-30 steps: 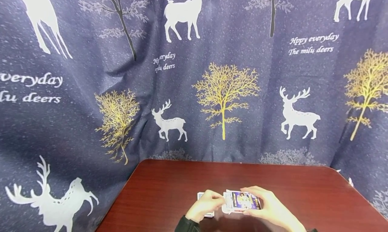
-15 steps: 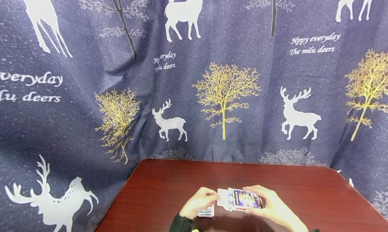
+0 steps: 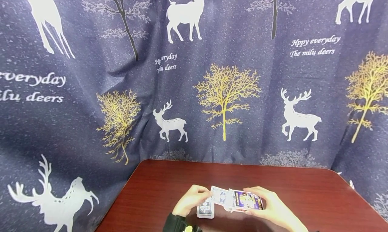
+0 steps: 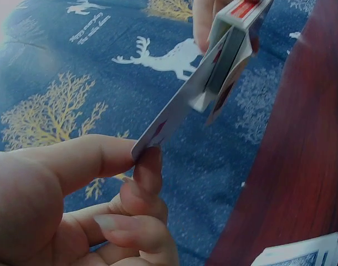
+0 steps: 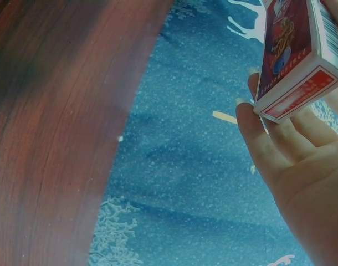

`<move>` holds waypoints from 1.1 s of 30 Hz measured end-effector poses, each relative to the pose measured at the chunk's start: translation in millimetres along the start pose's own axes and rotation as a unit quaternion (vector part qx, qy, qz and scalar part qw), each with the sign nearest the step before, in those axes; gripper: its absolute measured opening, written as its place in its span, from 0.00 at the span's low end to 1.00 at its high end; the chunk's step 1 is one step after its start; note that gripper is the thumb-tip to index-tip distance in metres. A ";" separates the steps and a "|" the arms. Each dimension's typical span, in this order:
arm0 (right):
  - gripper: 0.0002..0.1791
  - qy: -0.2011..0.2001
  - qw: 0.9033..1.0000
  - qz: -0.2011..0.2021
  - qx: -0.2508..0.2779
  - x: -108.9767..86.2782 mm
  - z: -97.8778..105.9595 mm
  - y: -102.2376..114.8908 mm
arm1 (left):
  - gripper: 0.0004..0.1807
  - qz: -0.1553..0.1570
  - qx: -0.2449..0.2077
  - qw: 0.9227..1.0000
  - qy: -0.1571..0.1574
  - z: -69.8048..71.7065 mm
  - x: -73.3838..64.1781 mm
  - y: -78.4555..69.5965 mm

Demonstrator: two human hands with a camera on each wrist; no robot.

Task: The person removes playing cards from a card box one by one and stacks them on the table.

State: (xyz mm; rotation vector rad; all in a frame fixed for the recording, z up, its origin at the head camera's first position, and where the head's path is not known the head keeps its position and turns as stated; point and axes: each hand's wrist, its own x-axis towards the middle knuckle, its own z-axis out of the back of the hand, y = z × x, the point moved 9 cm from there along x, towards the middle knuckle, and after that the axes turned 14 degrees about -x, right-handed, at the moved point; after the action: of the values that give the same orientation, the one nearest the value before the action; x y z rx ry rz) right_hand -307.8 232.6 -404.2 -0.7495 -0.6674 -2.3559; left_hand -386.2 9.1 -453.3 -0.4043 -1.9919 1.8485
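A playing card (image 3: 222, 196) slants out of the open end of a card box (image 3: 247, 201). My left hand (image 3: 193, 199) pinches the card's outer end between thumb and fingers, as the left wrist view also shows of the card (image 4: 168, 119). My right hand (image 3: 271, 205) grips the box at its closed end. In the right wrist view the box (image 5: 293, 61) has a dark printed face and a white-and-red end. More cards show inside the open box in the left wrist view. Below my left hand, a stack of cards (image 3: 205, 210) lies back-up on the table.
The reddish-brown table (image 3: 169, 178) runs back to a blue curtain (image 3: 242, 151) with deer and trees on it. The card stack (image 4: 305, 254) lies low at the right in the left wrist view.
My left hand has moved left, drawing the card further out of the box. More of the stack below has come into sight. My right hand and the box have shifted only slightly.
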 end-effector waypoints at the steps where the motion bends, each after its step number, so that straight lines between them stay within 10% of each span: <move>1: 0.32 0.000 1.000 -0.001 -0.003 0.4 0.2 0.8 | 0.15 0.001 -0.002 1.000 -0.007 3.4 -0.1 0.2; 19: 0.29 0.009 1.000 -0.013 -0.012 2.4 -1.9 6.7 | 0.10 -0.072 0.084 0.989 -0.100 68.6 -0.5 -10.9; 26: 0.29 0.016 1.000 -0.023 -0.014 1.1 -4.8 4.1 | 0.08 -0.043 0.181 0.982 -0.033 73.6 18.9 4.0; 33: 0.28 0.013 1.000 -0.017 -0.019 1.2 -6.5 3.7 | 0.05 -0.016 0.304 0.951 0.056 62.3 41.7 11.5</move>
State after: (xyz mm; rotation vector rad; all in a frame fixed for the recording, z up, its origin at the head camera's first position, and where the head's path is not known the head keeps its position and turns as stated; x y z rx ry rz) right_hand -308.5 225.6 -407.1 -0.7275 -0.6311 -2.4112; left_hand -452.7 -25.4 -464.3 -0.2776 -1.2501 2.2312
